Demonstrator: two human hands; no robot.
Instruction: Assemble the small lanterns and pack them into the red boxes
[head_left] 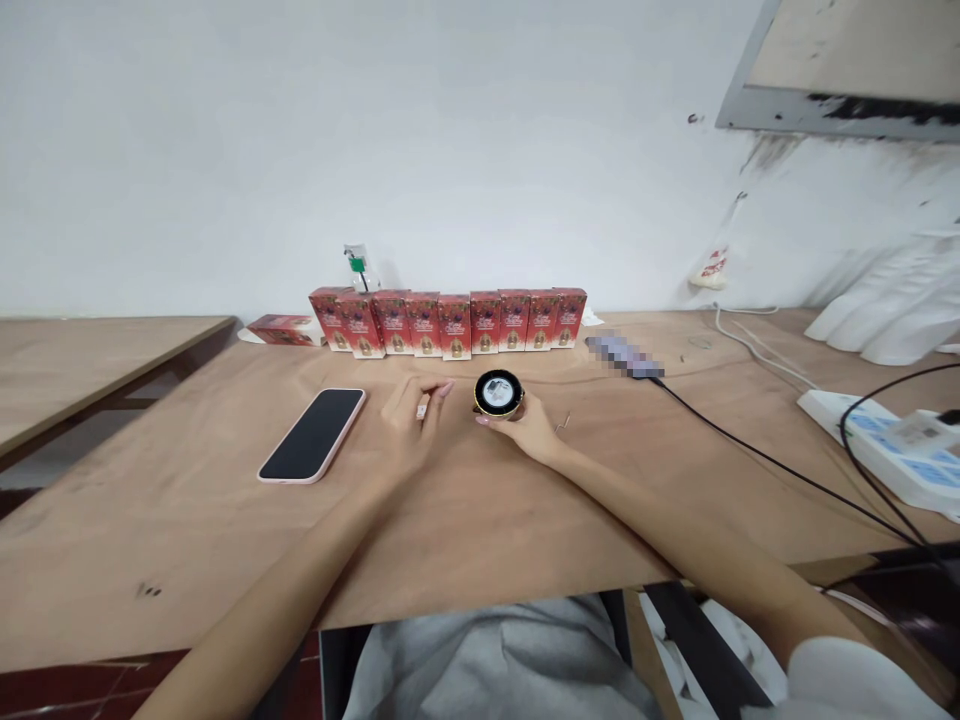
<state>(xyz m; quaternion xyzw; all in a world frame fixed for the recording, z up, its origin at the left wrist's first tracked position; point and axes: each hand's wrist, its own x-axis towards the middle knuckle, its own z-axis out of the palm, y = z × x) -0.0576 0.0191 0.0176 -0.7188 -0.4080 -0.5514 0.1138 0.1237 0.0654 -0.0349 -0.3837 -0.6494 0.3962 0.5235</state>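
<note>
In the head view my right hand (pixel 530 430) is wrapped around a round black object with a gold rim (pixel 476 405). A white disc with dark print (pixel 498 392) faces up from its middle; the rest of its body is hidden beneath. Just to the left, my left hand (pixel 409 415) has its fingers curled, with a small white piece (pixel 422 411) showing between them, too small to name. The two hands are apart. Beyond them stands a row of several red and white printed boxes (pixel 456 328).
Left on the wooden table (pixel 480 540) lies a pink-edged phone (pixel 313 436). A red box on its side (pixel 286 330) lies behind it. To the right are a blurred-out device (pixel 624 355) on a black cable, a power strip (pixel 892 450) and white moulded pieces (pixel 885 300).
</note>
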